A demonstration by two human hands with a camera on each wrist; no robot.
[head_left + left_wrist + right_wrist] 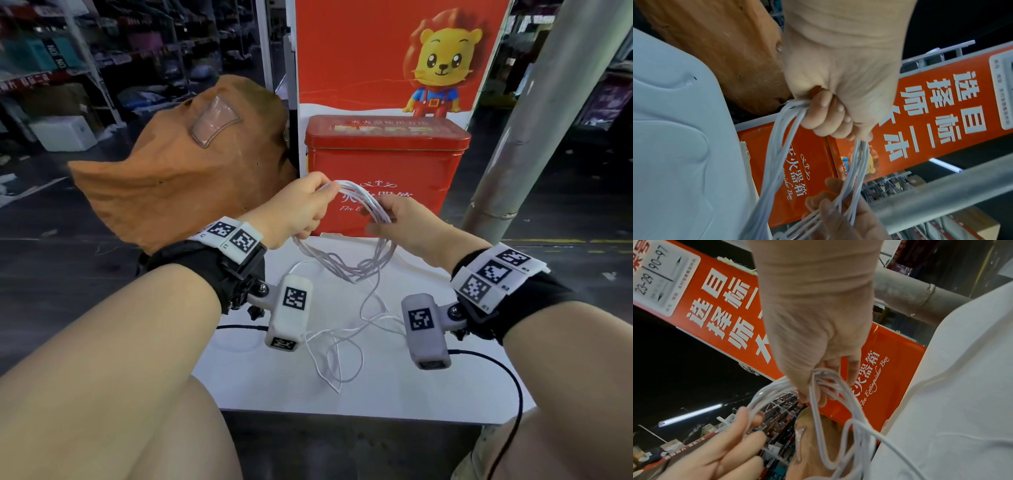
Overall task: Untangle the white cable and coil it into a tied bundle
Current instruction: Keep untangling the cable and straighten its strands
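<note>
The white cable (359,267) is gathered into several loops held up over the white table (428,383). My left hand (320,195) grips the top left of the coil in a closed fist (830,112), and a small orange ribbed piece (815,91) shows inside that fist. My right hand (380,224) pinches the coil's right side between thumb and fingers (818,391). The coil (781,146) sags between the two hands. A loose tangled tail (337,346) hangs from it and lies on the table below my wrists.
A red tin box (387,164) stands right behind the hands, before a red banner with a lion (442,65). A brown cloth sack (191,164) sits at the left, and a grey metal pole (534,130) slants up at the right. Black camera leads (510,377) run across the table.
</note>
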